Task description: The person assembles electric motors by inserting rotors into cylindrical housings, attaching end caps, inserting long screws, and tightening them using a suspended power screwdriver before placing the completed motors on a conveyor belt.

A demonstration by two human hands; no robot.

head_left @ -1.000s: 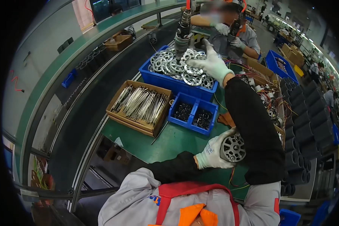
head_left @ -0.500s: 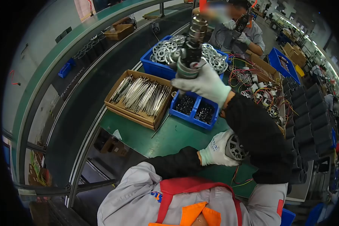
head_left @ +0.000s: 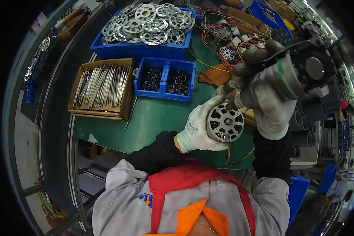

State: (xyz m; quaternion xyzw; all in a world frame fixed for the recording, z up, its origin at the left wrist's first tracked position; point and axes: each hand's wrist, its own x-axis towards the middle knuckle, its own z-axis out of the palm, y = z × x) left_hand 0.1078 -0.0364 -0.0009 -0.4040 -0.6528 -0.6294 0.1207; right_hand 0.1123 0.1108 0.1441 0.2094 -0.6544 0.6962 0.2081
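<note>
My left hand point(head_left: 198, 128), in a white glove, is closed around a round motor point(head_left: 225, 128) whose slotted silver end cover faces up. Red and yellow wires point(head_left: 244, 160) trail from beneath the motor. In my gloved right hand point(head_left: 269, 104) is a power screwdriver point(head_left: 289, 76), held tilted with its nose toward the motor. The driver's tip lies at the upper rim of the cover, close to my left thumb; whether it touches a screw I cannot tell.
A blue bin of silver end covers point(head_left: 141, 49) stands at the back. Before it are a two-part blue tray of small dark screws point(head_left: 164, 94) and a cardboard box of long metal rods point(head_left: 100, 114). Tangled wired parts point(head_left: 228, 39) and dark cylinders point(head_left: 303, 133) lie to the right.
My right hand has brought the screwdriver down from above the bins to the motor. My left hand still holds the motor, its cover now in fuller view. The view has shifted.
</note>
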